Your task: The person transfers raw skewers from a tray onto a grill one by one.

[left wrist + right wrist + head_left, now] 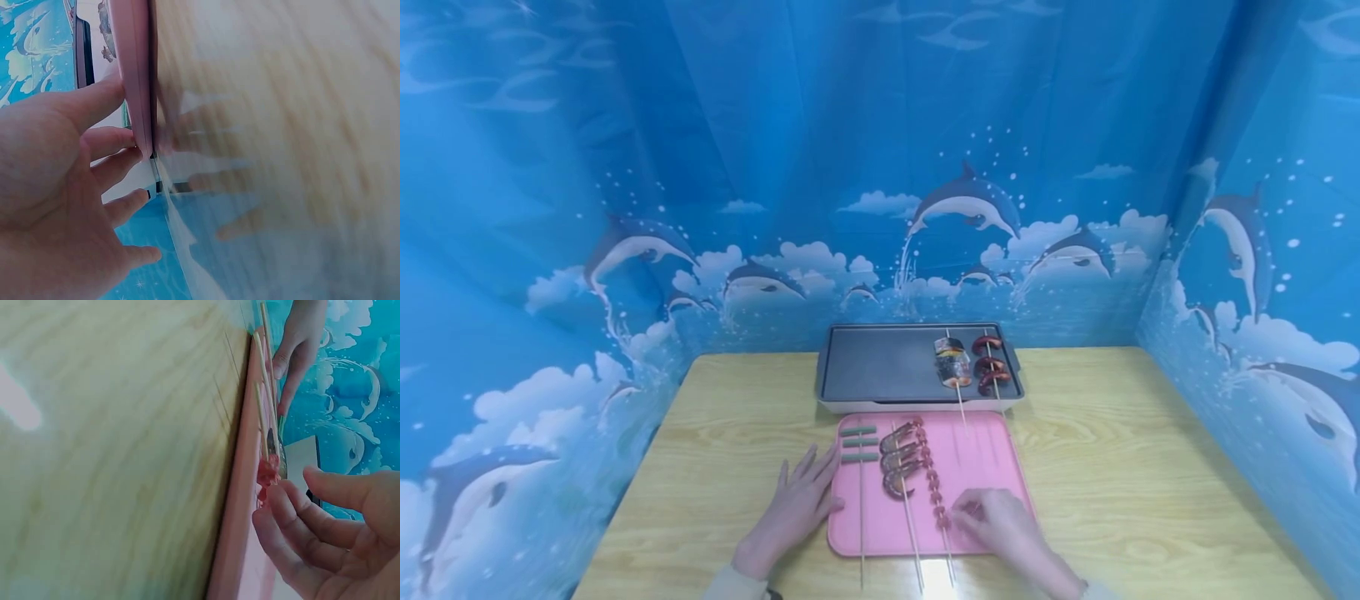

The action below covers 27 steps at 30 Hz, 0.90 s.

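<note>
Hands (801,504) (1003,525), three skewers (901,460) on tray (988,458), laden griddle (880,362)

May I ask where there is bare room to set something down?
Free: the griddle left of the fish skewer; the pink tray beyond the right hand, right of the red skewer; the table right of the tray. Crowded: the tray's left half (shrimp skewer, green skewer, left hand).

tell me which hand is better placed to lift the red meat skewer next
Probably the right hand: it is at the skewer's lower meat pieces. The left hand is at the left edge of the pink tray, with the green skewer and shrimp skewer between.
</note>
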Tool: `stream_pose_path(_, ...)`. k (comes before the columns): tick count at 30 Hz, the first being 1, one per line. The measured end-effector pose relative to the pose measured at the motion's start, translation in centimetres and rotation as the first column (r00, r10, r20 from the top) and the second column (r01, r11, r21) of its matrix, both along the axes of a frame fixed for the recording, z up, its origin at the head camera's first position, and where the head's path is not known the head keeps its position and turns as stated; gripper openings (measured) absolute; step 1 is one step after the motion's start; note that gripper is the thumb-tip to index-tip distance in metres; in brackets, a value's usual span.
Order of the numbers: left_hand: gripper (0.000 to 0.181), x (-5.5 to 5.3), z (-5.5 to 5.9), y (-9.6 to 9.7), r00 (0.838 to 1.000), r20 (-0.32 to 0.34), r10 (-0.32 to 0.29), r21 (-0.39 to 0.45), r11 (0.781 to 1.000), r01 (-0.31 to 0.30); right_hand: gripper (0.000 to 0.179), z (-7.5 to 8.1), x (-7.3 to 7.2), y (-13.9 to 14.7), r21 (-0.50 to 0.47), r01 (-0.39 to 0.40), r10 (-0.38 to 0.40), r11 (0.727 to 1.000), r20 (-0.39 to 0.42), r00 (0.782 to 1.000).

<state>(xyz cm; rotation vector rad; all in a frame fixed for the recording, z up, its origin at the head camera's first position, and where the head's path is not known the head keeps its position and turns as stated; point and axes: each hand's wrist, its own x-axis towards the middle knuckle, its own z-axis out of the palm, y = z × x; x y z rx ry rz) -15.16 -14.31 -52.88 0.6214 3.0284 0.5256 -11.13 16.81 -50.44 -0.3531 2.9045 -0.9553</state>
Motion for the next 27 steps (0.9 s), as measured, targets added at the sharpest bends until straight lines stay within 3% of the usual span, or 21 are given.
stream_pose_path(7,0.066,0.0,0.0,0.0,1.000,-0.004,-0.002,0.002,1.000,0.002,0.014,-0.7,0.8,-0.3,-0.067,-0.049,0.055,0.997,0.082,0.995)
stream_pose_path(15,0.065,0.0,0.1,0.1,1.000,-0.009,-0.006,0.011,1.000,0.006,0.016,-1.6,1.0,-0.5,-0.094,-0.027,0.039,0.995,0.123,0.992)
stream_pose_path(27,0.065,0.2,0.7,0.1,1.000,0.008,0.002,0.017,1.000,-0.002,0.008,-0.7,0.9,0.7,-0.109,-0.021,0.037,0.994,0.151,0.988)
